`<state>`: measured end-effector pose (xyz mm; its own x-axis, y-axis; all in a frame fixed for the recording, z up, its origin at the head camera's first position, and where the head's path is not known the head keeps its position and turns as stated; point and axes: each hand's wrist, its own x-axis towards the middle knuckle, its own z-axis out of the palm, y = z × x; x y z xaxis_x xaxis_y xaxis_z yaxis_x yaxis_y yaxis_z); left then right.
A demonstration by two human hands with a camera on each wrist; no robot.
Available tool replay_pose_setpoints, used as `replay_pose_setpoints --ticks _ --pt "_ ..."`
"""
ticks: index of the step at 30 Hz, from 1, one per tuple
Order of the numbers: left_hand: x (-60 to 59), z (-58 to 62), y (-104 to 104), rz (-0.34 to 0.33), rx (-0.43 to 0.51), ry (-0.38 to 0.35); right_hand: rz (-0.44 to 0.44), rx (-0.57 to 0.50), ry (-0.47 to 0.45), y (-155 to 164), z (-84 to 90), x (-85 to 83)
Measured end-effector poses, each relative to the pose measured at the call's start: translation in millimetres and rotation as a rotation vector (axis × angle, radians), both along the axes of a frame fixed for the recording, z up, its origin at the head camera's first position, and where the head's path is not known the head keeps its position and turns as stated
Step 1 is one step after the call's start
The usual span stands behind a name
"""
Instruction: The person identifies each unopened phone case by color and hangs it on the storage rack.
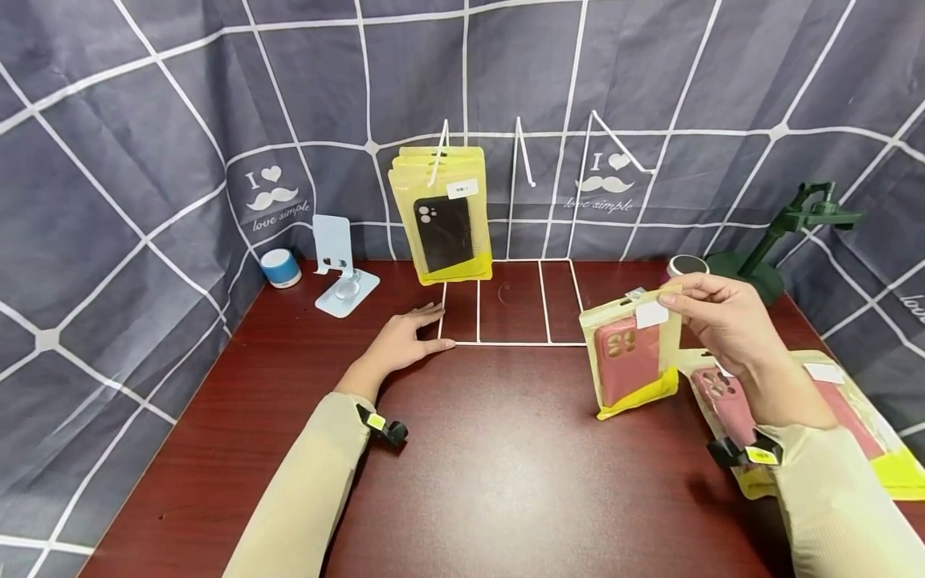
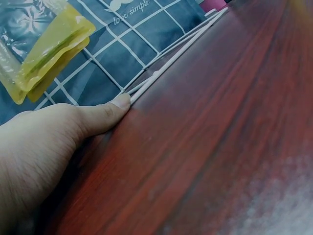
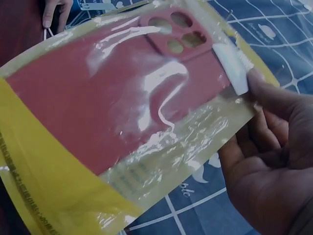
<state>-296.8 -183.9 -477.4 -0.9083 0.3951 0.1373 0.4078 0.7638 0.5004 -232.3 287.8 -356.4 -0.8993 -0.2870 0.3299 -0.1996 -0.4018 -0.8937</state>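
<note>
My right hand point(image 1: 733, 325) pinches the top right corner of a clear and yellow bag with a pink phone case point(image 1: 627, 365) in it. This bag hangs above the table, and its white label and camera cut-outs show in the right wrist view. My left hand point(image 1: 397, 345) rests at the front left corner of a white wire display rack point(image 1: 513, 344), fingers extended and thumb touching the wire. On the rack's left hook hang several bags, the front one with a black phone case point(image 1: 444, 233). The middle hook point(image 1: 525, 156) and right hook point(image 1: 621, 144) carry no bags.
More bagged pink phone cases point(image 1: 723, 397) lie at the right, partly behind my right arm. A blue and white cylinder point(image 1: 280, 269) and a light blue phone stand point(image 1: 340, 269) stand at the back left. At the back right is a dark green stand point(image 1: 759, 249).
</note>
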Motion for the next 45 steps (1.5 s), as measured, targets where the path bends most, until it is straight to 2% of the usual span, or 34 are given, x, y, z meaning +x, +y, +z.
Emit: replay_pose_setpoints --ticks 6,9,13,16,20,26,29,33,38,45 --pt "-0.1 0.0 0 -0.002 -0.002 -0.003 -0.216 0.177 -0.073 -7 6.5 6.2" --pt "0.5 -0.8 -1 0.002 -0.002 -0.008 -0.284 0.24 -0.083 -10 8.4 8.9" --pt "2.4 -1.1 -1 0.003 0.002 -0.011 -0.357 0.267 -0.081 -18 10.2 11.7" --pt "3.0 -2.1 -2 0.005 0.002 -0.003 -0.406 0.279 -0.05 -31 15.9 15.5" --pt "2.6 -4.8 -4 0.007 -0.001 0.006 -0.44 0.304 0.038 -61 33.7 18.7" --pt "2.6 -6.0 -4 0.004 0.004 -0.001 -0.455 0.205 0.151 -112 69.6 6.0" --pt "2.5 -5.3 -3 0.003 0.009 -0.004 -0.431 0.124 0.189 -134 85.4 -1.6" --pt "1.7 -4.1 1 -0.008 0.016 -0.005 -0.454 0.084 0.215 -153 100.5 -9.0" --pt "1.0 -1.8 4 -0.014 0.021 -0.009 -0.526 0.061 0.206 -162 106.6 -17.2" --pt "1.9 0.4 0 0.004 0.022 -0.004 -0.552 0.053 0.213 -161 101.9 -26.1"
